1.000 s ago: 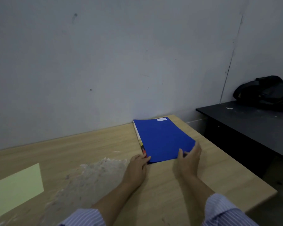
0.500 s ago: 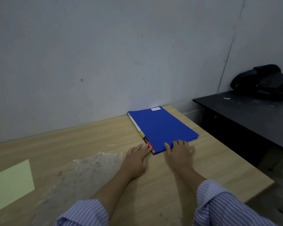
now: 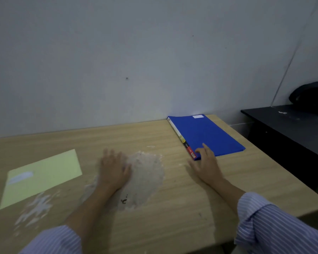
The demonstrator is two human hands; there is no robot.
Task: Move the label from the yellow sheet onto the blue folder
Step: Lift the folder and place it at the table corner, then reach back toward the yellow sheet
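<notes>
The blue folder (image 3: 207, 136) lies flat at the table's far right, with a small white label (image 3: 198, 116) stuck near its far edge. The yellow sheet (image 3: 42, 176) lies at the left and carries a pale label (image 3: 21, 176) near its left end. My left hand (image 3: 114, 168) rests flat on the table between sheet and folder, fingers apart, holding nothing. My right hand (image 3: 206, 165) lies open, its fingertips touching the folder's near left corner.
The wooden table (image 3: 173, 208) has a worn whitish patch (image 3: 145, 178) in the middle, partly under my left hand. A dark desk (image 3: 290, 129) with a black bag (image 3: 310, 96) stands to the right. A wall runs along the table's far edge.
My left hand left the folder's corner and slid left onto the worn patch. My right hand shifted to the folder's near left corner. The view swung left, showing more of the yellow sheet.
</notes>
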